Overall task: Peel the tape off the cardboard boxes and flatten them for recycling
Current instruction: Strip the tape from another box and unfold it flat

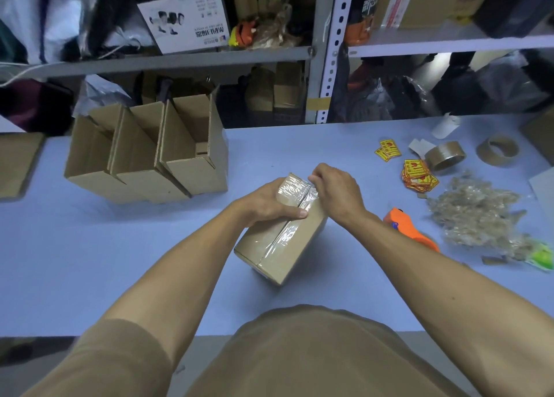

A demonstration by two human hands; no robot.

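Note:
A small sealed cardboard box (283,246) lies on the blue table (90,261) in front of me, with clear tape (287,233) running along its top seam and over its far end. My left hand (266,203) grips the far left part of the box, thumb on top near the seam. My right hand (335,191) has its fingers curled at the far end of the box, pinching the tape there. Three open cardboard boxes (150,153) stand together at the back left of the table.
An orange tape dispenser (410,230) lies just right of the box. Further right are a heap of crumpled clear tape (476,213), yellow stickers (416,174), a brown tape roll (443,155) and an empty tape core (497,150). Metal shelves (326,52) stand behind the table.

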